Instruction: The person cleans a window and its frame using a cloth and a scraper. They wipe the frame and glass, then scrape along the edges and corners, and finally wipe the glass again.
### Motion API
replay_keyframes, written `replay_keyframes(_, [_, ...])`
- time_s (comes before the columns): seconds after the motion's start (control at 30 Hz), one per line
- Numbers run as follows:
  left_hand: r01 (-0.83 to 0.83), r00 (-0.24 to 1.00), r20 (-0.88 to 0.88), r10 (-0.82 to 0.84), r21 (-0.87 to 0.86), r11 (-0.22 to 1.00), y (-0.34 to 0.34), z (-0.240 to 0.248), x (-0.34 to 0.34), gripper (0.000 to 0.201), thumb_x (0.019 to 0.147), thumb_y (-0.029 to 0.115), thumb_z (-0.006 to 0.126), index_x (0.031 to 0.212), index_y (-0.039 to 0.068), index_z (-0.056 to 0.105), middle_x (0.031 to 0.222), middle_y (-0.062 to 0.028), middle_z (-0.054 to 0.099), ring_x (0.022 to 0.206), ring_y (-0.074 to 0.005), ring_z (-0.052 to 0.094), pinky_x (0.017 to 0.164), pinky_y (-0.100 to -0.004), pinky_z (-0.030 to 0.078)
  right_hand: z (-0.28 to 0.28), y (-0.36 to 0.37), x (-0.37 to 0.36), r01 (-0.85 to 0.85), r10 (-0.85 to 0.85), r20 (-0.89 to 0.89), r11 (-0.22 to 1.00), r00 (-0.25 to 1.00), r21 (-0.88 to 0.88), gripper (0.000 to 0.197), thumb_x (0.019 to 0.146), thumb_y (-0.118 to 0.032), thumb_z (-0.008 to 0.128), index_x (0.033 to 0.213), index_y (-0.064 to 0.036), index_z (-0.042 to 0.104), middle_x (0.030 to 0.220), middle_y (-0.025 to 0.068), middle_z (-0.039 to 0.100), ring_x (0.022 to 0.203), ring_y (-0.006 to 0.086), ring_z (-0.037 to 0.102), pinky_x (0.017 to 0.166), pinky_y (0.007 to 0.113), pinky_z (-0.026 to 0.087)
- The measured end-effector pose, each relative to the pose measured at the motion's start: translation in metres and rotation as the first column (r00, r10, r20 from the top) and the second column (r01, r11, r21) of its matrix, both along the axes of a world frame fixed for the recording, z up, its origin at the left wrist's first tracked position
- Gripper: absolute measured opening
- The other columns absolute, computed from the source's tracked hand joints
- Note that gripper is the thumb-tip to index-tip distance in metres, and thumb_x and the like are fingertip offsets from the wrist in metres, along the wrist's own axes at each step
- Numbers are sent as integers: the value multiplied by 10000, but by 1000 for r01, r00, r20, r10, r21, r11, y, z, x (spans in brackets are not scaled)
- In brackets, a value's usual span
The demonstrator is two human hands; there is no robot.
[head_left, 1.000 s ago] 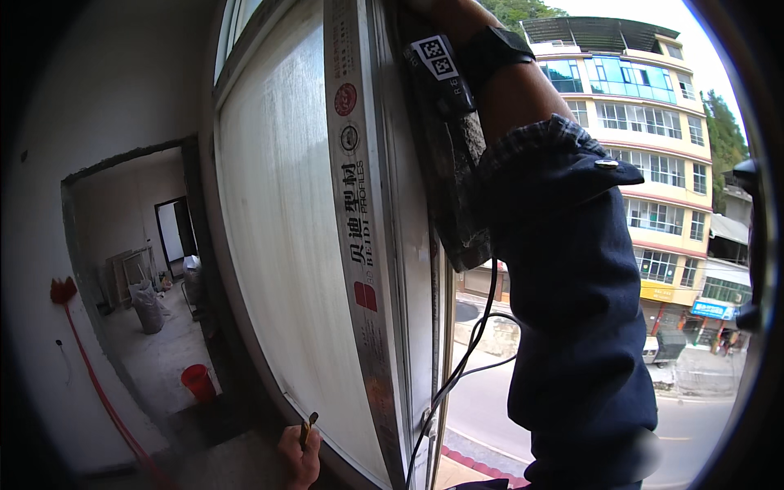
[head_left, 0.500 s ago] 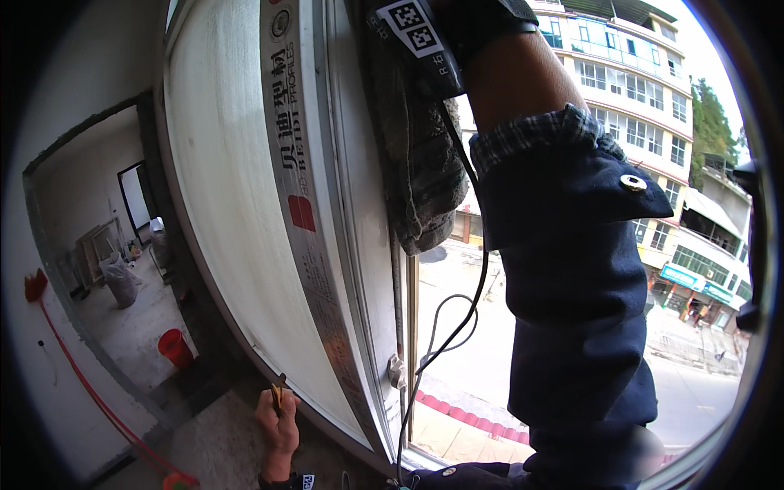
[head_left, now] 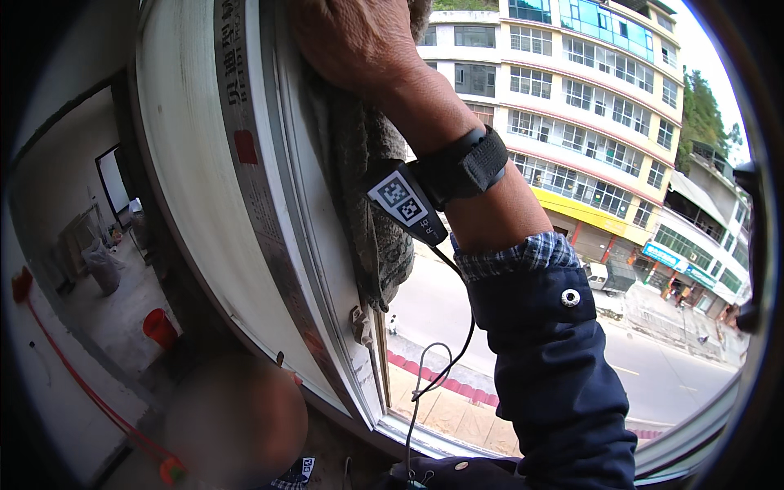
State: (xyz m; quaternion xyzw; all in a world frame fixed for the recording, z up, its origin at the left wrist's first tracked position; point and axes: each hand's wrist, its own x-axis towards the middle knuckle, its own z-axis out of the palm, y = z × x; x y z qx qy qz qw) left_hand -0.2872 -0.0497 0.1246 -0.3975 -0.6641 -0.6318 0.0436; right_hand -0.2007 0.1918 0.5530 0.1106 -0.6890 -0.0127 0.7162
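High at the window edge, my right hand (head_left: pixel 355 41) is bent round a thick grey rag (head_left: pixel 388 265). Its back faces me, and the fingertips are hidden. The rag hangs down along the white window frame (head_left: pixel 306 269). At lower left, my left hand (head_left: pixel 282 404) is mostly lost in a blurred patch. A fingertip shows beside a small dark-tipped tool (head_left: pixel 280 358), which sticks up near the lower frame edge; its handle is hidden now.
A cabled black strap device (head_left: pixel 461 171) circles my right wrist. Black cable (head_left: pixel 467 327) loops down to the sill. Outside lie a street (head_left: pixel 653 367) and a building (head_left: pixel 563 90). Indoors at left are a red bucket (head_left: pixel 160 327) and a red pole (head_left: pixel 69 371).
My view has shifted, bringing my right hand and more of its forearm into sight. The rag's hanging end appears lower and farther left. My left hand has become blurred.
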Motion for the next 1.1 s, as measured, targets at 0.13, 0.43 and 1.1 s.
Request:
replay_keyframes(0.13, [45,999,28,-46,29,999,3,-5,8,365,1062,287,531,855,-1,621,843,-61,655,815,-148,579,776,-306,450,-42,-2,1,34,-23,-90,991,996,132,653,904,-175,582,1434,112,332,1350,399,437,1267,554,442,1110,548,353])
replay_keyframes(0.43, [57,994,90,-56,-11,998,2,-10,34,367,1063,265,513,843,-5,628,828,-58,653,812,-149,581,783,-304,445,-121,-7,6,-129,130,-1,991,992,15,648,886,-268,677,1434,-64,397,1341,334,479,1209,540,490,1014,567,410])
replay_keyframes(1.1, [145,986,82,-144,1,989,-6,-10,72,314,1060,202,517,880,-25,638,885,-83,664,859,-162,603,830,-302,459,-290,-3,63,-288,330,350,943,876,-169,559,785,-165,711,1312,-57,559,1336,258,534,1234,485,505,1096,504,394])
